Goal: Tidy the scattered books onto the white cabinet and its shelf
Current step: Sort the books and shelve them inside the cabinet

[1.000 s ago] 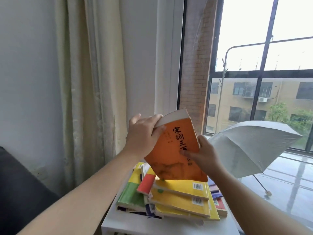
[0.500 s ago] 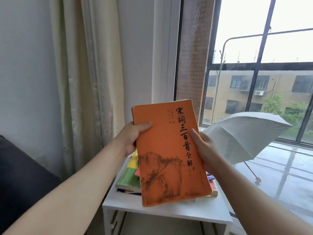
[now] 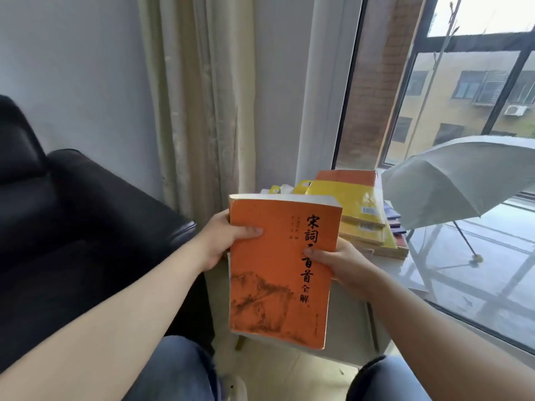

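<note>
I hold an orange book (image 3: 275,273) with black Chinese lettering, cover facing me, in front of the white cabinet (image 3: 388,270). My left hand (image 3: 228,238) grips its left edge, thumb across the cover. My right hand (image 3: 344,263) grips its right edge, thumb on the lettering. Behind the book a stack of yellow books (image 3: 356,209) and other books lies on the cabinet top, with another orange cover on top at the back. The cabinet's shelf is hidden behind the held book.
A black leather armchair (image 3: 72,227) stands close on the left. A beige curtain (image 3: 199,96) hangs behind the cabinet. An open pale umbrella (image 3: 463,178) rests on the floor outside the window at right. My knees in jeans (image 3: 179,371) are at the bottom.
The book has come down and toward me, away from the stack. My view has tilted down and left, so the armchair and my knees show.
</note>
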Tool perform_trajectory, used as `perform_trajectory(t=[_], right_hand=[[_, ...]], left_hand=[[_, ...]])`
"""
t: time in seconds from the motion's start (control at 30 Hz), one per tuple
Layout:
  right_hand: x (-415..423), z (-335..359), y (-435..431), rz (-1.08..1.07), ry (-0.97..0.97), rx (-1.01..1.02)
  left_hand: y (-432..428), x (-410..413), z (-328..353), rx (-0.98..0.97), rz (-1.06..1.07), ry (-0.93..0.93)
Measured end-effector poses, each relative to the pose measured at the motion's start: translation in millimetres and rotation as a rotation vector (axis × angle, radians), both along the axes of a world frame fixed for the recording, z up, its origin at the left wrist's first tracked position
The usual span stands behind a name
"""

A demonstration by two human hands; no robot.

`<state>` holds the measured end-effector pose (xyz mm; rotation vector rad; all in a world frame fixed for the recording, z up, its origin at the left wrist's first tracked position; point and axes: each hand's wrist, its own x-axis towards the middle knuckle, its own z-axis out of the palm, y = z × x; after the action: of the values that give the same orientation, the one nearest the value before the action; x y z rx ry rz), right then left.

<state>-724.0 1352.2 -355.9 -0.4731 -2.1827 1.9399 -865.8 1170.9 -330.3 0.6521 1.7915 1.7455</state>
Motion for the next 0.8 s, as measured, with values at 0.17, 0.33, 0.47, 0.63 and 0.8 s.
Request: perform_trajectory(t=[0.17,0.33,0.47,0.63,0.8], right_hand=[[-7.2,-65.8,-5.3,0.015,-0.249,0.174],[-27.9,-119.3,-1.5,-0.119,-0.398,0.213],[-48.2,-140.0,9.9,-0.177,-0.449,0.282],[-66.5,-151.3,25.7,-0.098,-0.542,0.350],[-76.9,-168.9,34.6,-0.131,-0.651,0.225]], left_hand=[[-21.8,-9.0,-52.6,-0.431,-0.032,0.258],[-5.1,-13.8,-101.9,-0.845,-0.097,0.601],[14.4,-19.8,-133.7,-0.963,-0.198,0.607],[31.1,-26.7,-168.1,-1.052,-0.197,0.571],[39.7,-40.4,-183.2,-1.015,-0.102,0.501]])
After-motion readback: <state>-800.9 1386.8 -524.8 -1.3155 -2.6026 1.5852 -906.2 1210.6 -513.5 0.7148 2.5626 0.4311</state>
